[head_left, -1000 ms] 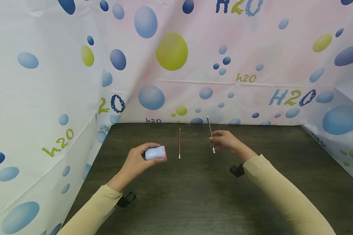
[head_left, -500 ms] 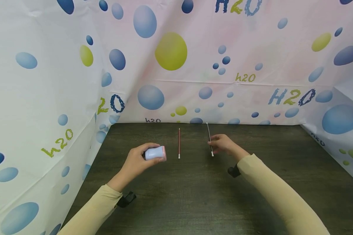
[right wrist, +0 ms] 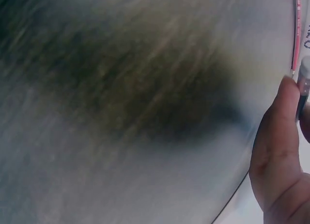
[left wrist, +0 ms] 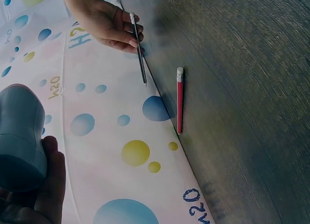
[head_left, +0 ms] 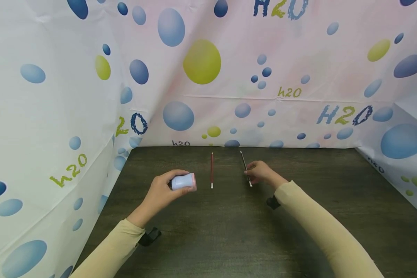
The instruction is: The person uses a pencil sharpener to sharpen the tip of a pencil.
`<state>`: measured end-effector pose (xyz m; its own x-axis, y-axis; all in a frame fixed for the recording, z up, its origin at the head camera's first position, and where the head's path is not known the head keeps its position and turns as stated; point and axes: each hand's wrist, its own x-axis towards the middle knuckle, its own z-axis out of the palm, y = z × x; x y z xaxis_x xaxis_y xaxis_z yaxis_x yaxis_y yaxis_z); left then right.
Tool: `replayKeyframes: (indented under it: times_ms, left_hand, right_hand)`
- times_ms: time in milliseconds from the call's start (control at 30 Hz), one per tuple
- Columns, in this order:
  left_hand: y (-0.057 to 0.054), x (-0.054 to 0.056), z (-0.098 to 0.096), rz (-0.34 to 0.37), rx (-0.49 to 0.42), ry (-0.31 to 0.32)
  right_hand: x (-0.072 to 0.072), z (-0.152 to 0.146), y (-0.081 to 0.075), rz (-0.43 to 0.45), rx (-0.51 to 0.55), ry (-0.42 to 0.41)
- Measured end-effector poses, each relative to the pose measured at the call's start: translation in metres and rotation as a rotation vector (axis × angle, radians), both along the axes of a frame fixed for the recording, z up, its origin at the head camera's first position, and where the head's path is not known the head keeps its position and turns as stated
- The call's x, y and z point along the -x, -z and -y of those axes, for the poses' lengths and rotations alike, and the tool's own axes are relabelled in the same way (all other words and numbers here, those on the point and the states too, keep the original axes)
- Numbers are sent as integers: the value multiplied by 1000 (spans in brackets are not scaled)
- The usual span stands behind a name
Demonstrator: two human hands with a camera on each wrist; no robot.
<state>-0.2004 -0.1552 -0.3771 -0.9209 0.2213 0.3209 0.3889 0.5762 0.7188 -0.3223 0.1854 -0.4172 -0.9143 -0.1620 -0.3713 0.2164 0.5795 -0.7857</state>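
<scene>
— What is shown at the far left?
— A white sheet printed with blue and yellow-green dots and "H2O" lettering (head_left: 73, 100) is hung at the side and back of a dark, wood-grained table (head_left: 208, 235). Above the table, an arm in a cream fabric sleeve (head_left: 107, 251) is extended, a small black device (head_left: 150, 236) being seen at its cuff.

— And in the left hand (head_left: 161, 190)?
— A smooth, pale-blue, slightly waisted cylinder with a pink end (head_left: 182, 181) is grasped there between thumb and fingers. It is held on its side, the pink end turned to the right. What kind of object it is cannot be told.

— What is pictured between the hands?
— A slim red pencil with a white eraser (head_left: 212, 170) is laid on the table near the cylinder's pink end. Its eraser is turned toward the person, its tip toward the back sheet.

— And at right?
— A slim black pencil with a white eraser (head_left: 243, 160) is pinched between the thumb and fingers of the right hand (head_left: 262, 172). It is held at a slant, its eraser nearer the person and its tip angled away to the left. Whether the table is touched by it cannot be told. A second cream sleeve (head_left: 326, 227) is stretched in from the lower right.
</scene>
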Motion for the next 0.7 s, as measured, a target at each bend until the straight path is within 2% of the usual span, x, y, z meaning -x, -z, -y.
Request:
replayKeyframes:
  times_ms: [700]
  left_hand:
    - [2, 1, 1, 10, -4, 15]
  right_hand:
    - [7, 2, 10, -4, -68, 3]
